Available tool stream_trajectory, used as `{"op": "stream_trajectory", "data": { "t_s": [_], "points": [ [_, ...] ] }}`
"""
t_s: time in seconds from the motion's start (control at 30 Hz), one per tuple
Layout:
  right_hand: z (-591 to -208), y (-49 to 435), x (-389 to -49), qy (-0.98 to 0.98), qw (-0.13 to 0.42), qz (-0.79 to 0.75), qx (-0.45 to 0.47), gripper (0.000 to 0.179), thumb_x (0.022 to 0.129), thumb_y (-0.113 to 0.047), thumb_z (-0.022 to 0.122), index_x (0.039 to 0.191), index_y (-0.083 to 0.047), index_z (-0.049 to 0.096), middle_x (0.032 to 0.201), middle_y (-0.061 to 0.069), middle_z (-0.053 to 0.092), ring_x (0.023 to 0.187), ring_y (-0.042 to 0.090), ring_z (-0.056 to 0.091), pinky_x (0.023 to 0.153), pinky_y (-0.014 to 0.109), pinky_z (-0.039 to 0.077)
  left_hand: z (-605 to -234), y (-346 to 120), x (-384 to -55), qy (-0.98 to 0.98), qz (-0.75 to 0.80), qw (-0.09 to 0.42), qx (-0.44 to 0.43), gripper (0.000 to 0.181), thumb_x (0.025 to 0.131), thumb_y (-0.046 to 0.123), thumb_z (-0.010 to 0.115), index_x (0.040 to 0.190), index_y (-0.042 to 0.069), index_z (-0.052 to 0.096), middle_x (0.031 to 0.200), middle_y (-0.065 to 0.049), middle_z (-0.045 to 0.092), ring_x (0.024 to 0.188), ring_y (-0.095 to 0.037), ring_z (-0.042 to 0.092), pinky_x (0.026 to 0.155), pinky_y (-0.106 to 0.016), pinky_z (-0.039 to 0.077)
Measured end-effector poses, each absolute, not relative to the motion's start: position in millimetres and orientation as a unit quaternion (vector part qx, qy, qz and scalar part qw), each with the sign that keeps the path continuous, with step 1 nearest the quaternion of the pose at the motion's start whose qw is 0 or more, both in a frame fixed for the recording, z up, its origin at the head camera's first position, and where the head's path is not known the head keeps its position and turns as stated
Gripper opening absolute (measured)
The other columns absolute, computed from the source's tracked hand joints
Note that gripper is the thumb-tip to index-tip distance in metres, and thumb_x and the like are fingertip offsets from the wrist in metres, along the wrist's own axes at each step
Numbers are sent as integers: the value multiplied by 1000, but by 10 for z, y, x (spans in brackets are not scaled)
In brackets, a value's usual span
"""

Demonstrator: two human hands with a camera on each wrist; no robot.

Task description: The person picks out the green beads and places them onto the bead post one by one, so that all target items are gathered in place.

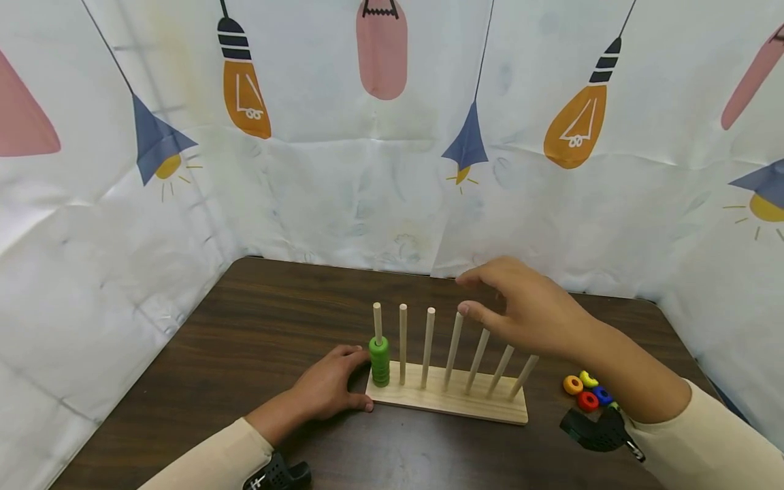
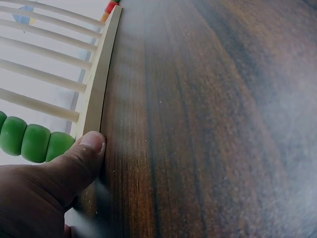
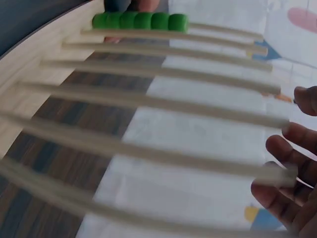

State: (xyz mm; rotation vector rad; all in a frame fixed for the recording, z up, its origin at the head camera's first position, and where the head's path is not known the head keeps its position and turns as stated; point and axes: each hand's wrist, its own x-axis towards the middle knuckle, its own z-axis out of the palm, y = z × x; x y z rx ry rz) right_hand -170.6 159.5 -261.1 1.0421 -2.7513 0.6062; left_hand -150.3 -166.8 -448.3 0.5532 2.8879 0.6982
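Note:
A pale wooden peg stand (image 1: 453, 395) rests on the table with a row of several upright pegs. Green beads (image 1: 380, 362) are stacked on its leftmost peg; the other pegs are bare. My left hand (image 1: 331, 384) holds the stand's left end, thumb (image 2: 89, 144) on the front edge of the base and fingers towards the back corner. Above the pegs at the right half hovers my right hand (image 1: 527, 309), fingers loosely bent and apart, with nothing between them. In the right wrist view its fingertips (image 3: 277, 148) show close to the peg tops.
Loose beads lie right of the stand, partly under the right forearm: an orange bead (image 1: 572, 385), a yellow bead (image 1: 589, 379), a red bead (image 1: 588, 401), a blue bead (image 1: 603, 395) and a partly hidden green one. A printed white curtain (image 1: 343, 204) hangs behind the dark table (image 1: 282, 299).

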Motion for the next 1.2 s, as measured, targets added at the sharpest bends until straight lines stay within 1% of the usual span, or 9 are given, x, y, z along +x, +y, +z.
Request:
{"op": "stream_trajectory", "data": {
  "t_s": [0.17,0.33,0.5,0.63,0.73,0.83,0.93,1.0,1.2],
  "points": [
    [-2621,1864,-1624,-926,63,201,314,37,98,-37,72,128,-15,69,123,-2,66,114,22,58,90,47,49,-4481,-1667,-1507,953,231,59,185,81,75,45,92,143,15,59,145,-20,51,129,-42,53,96,-58,49],
    [-2680,2164,-1521,-939,62,197,276,38,101,-43,65,131,-18,66,129,1,63,118,24,57,88,50,49,-4479,-1667,-1507,952,232,63,187,82,75,45,92,143,15,59,145,-21,51,129,-42,53,96,-59,49],
    [-2791,2451,-1468,-942,77,200,260,33,103,-35,64,132,-18,65,130,-1,64,118,25,59,86,49,52,-4476,-1667,-1508,952,232,65,187,82,75,45,91,144,14,59,146,-22,50,130,-42,53,96,-59,49],
    [-2885,2660,-1440,-941,101,194,258,29,104,-27,64,131,-19,66,126,-4,66,111,22,62,83,36,53,-4480,-1665,-1508,953,230,62,188,82,75,44,92,143,14,59,145,-22,51,130,-42,53,96,-59,49],
    [-2964,2804,-1410,-939,124,196,254,27,103,-21,65,130,-19,67,122,-5,67,104,13,61,81,24,50,-4480,-1662,-1506,953,229,59,187,82,74,45,92,143,13,59,145,-21,52,130,-41,53,96,-58,49],
    [-3049,2932,-1376,-937,138,205,248,27,101,-16,67,128,-20,68,119,-5,67,98,3,58,78,18,47,-4476,-1663,-1502,953,230,59,187,82,74,45,92,143,13,59,144,-21,52,130,-41,53,96,-58,49],
    [-3122,3050,-1342,-941,135,206,231,27,100,-17,69,127,-19,69,117,-3,67,96,-2,57,74,20,48,-4466,-1663,-1498,953,232,61,187,82,74,45,92,143,13,59,144,-21,51,129,-42,53,96,-58,49],
    [-3177,3119,-1317,-946,127,205,217,26,100,-18,69,126,-19,69,116,-2,68,94,-1,57,71,22,48,-4463,-1663,-1498,953,232,61,187,82,75,45,92,143,14,59,145,-21,51,130,-42,53,96,-58,49],
    [-3372,3298,-1248,-961,95,196,169,27,100,-26,70,125,-15,70,118,6,71,92,12,64,67,29,52,-4470,-1665,-1503,953,231,60,187,82,75,46,91,143,14,59,145,-21,51,130,-41,53,96,-58,49]
  ]
}}
